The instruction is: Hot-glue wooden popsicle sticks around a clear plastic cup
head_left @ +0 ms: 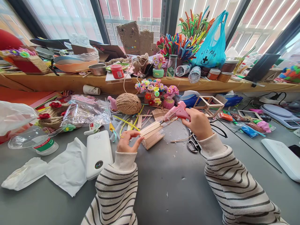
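Observation:
My left hand pinches the near end of a small stack of wooden craft sticks, holding it just above the grey table. My right hand grips a pink hot glue gun, whose nozzle points down-left at the top of the stick stack. A clear packet with more sticks lies under the stack. Both sleeves are white with dark stripes.
A ball of twine, a white power bank, scissors, tissue paper and a wooden stick frame lie around. Small pipe-cleaner flower pots stand behind. A cluttered wooden shelf runs along the window.

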{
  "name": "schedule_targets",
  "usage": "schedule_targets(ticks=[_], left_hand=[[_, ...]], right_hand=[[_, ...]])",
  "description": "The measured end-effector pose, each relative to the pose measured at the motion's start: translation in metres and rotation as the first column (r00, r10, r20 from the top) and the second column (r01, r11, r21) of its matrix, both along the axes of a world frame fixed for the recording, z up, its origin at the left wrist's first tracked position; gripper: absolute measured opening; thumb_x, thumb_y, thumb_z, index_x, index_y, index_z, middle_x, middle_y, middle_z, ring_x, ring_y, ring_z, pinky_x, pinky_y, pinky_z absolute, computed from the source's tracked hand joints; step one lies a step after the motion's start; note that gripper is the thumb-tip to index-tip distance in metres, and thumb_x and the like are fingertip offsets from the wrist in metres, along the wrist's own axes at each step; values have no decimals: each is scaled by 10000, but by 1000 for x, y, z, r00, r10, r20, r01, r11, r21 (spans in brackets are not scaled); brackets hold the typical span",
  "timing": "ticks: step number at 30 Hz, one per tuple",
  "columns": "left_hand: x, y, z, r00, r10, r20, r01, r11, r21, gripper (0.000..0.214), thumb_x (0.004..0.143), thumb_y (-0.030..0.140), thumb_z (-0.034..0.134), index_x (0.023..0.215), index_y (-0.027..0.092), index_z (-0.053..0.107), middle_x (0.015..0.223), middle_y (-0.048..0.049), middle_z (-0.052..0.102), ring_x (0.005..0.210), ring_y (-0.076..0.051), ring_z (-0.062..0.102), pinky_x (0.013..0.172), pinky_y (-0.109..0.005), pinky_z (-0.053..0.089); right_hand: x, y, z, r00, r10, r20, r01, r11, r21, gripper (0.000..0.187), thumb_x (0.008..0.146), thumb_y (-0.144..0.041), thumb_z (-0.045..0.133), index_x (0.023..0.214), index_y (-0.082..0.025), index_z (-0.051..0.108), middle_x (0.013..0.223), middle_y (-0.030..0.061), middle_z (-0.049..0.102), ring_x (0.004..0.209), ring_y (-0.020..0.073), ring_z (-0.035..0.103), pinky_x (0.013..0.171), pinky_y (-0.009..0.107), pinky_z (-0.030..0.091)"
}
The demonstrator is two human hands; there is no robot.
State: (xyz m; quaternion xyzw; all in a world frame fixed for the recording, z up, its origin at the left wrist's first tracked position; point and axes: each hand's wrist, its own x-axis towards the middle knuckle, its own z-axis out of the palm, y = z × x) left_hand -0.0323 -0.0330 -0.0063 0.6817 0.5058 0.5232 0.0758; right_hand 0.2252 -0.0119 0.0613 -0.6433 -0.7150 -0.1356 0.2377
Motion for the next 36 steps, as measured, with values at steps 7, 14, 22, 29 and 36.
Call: schedule_targets(ticks=[7,14,22,29,36], left_hand=[[2,0,0,999,16,31,-17,1000,11,197,724,370,609,768,180,583,812,-30,636,801,-158,602,672,-279,519],[3,0,0,1000,12,29,-13,999,32,187,721,364,614,748,182,586,807,-31,639,811,-166,604,663,-276,514],[-2,2,-2,999,-13,-42,15,998,54,166,724,334,620,767,178,585,806,-35,635,803,-159,607,648,-270,523],[-4,3,-2,998,-28,-60,32,997,71,160,728,325,616,774,175,586,806,-38,632,817,-163,607,658,-276,531],[-2,3,-3,999,-24,-42,27,996,85,162,728,324,618,773,173,583,813,-41,631,813,-160,605,664,-276,530]], right_hand=[[1,0,-1,1000,8,5,-8,1000,13,130,711,-233,542,810,-156,577,684,32,549,596,148,467,513,229,276],[1,1,-1,1000,7,10,-7,1000,15,128,709,-235,543,805,-158,576,677,27,539,590,143,458,511,228,271],[2,0,-2,1000,8,15,-8,1000,21,126,716,-245,534,804,-162,570,674,26,534,587,142,456,513,232,270],[1,1,-1,1000,-2,26,2,1000,9,124,706,-238,549,800,-159,568,680,26,542,594,146,462,512,230,273],[1,1,-2,1000,2,7,-2,1000,4,124,709,-245,540,798,-162,566,681,27,536,601,150,458,515,231,274]])
